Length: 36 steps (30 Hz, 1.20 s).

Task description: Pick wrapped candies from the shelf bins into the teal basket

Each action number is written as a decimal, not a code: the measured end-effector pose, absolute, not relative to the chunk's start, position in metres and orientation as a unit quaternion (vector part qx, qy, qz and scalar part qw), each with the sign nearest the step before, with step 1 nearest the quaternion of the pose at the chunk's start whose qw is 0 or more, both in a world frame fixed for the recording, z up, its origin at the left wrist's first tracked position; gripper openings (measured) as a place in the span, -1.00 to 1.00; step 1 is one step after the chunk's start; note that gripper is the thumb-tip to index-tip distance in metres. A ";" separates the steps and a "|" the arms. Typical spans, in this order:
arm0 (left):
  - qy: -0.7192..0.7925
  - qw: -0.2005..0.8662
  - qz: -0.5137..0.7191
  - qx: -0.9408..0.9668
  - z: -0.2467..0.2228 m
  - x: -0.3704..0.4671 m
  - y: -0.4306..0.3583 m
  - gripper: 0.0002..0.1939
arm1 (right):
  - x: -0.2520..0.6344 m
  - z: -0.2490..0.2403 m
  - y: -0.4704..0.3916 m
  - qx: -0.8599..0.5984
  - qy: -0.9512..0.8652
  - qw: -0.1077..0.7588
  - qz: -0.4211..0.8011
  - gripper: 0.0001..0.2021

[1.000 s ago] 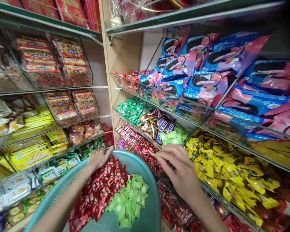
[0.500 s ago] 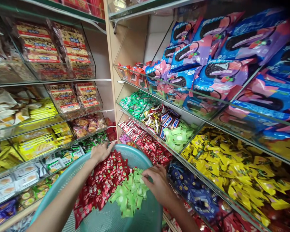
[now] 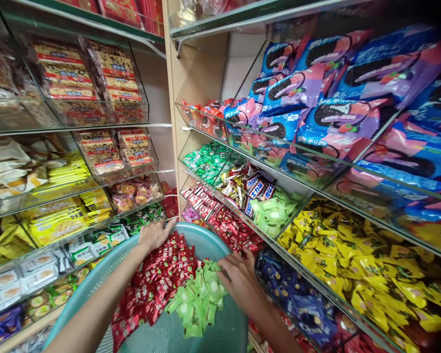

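A teal basket [image 3: 77, 294] stands low in front of me, holding red-wrapped candies [image 3: 158, 279] on its left side and light green packets [image 3: 198, 299] to their right. My left hand [image 3: 155, 235] rests at the basket's far rim beside the red candies, thumb spread from the other fingers, with nothing seen in it. Over the right rim lies my right hand [image 3: 240, 274], its fingertips beside the green packets. Its fingers are bent and partly apart; no packet shows clearly between them.
Slanted clear shelves rise on both sides. On the right are blue cookie bags [image 3: 290, 88], yellow candies [image 3: 353, 260], Snickers bars [image 3: 260, 189] and dark blue packets [image 3: 297, 299]. Wrapped pastries [image 3: 64, 73] fill the left racks. A wooden post [image 3: 172, 88] stands between them.
The view has shifted slightly, so the shelves sit a little lower and further right. Both hands stay at about the same places on the basket.
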<state>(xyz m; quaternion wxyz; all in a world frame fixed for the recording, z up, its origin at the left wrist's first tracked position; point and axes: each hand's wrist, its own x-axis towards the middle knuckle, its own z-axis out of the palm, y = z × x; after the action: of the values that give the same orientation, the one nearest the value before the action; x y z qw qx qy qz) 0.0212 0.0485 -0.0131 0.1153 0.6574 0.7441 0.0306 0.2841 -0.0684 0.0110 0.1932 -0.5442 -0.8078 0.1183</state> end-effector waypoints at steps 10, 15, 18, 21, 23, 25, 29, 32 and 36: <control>0.729 0.122 0.035 0.673 -0.015 0.023 0.058 -0.20 | 0.304 0.110 -0.057 -0.484 -0.847 0.221 0.017 -0.84; 0.719 0.128 0.036 0.682 -0.015 0.028 0.064 -0.21 | 0.328 0.156 -0.024 -0.540 -0.818 0.122 -0.158 -0.81; 0.715 0.128 0.038 0.687 -0.015 0.031 0.067 -0.19 | 0.339 0.172 -0.006 -0.601 -0.771 0.000 -0.213 -0.81; 0.710 0.128 0.041 0.691 -0.016 0.034 0.069 -0.19 | 0.342 0.179 0.006 -0.650 -0.730 -0.092 -0.192 -0.73; 0.705 0.131 0.045 0.695 -0.017 0.037 0.071 -0.20 | 0.341 0.179 0.011 -0.674 -0.708 -0.121 -0.172 -0.69; 0.700 0.136 0.045 0.699 -0.018 0.039 0.073 -0.21 | 0.338 0.175 0.014 -0.684 -0.698 -0.127 -0.168 -0.67; 0.696 0.136 0.042 0.703 -0.019 0.041 0.076 -0.22 | 0.334 0.167 0.019 -0.678 -0.698 -0.121 -0.195 -0.69; 0.694 0.138 0.045 0.705 -0.021 0.040 0.076 -0.21 | 0.334 0.164 0.020 -0.678 -0.695 -0.127 -0.203 -0.70; 0.699 0.141 0.053 0.699 -0.025 0.036 0.076 -0.20 | 0.334 0.163 0.020 -0.678 -0.696 -0.134 -0.195 -0.70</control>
<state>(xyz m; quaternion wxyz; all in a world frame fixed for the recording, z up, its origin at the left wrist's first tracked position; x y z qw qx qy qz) 0.0356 0.0762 -0.0247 0.1407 0.6993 0.6988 0.0533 0.3344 0.0200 0.1632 -0.1343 -0.6782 -0.6956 -0.1952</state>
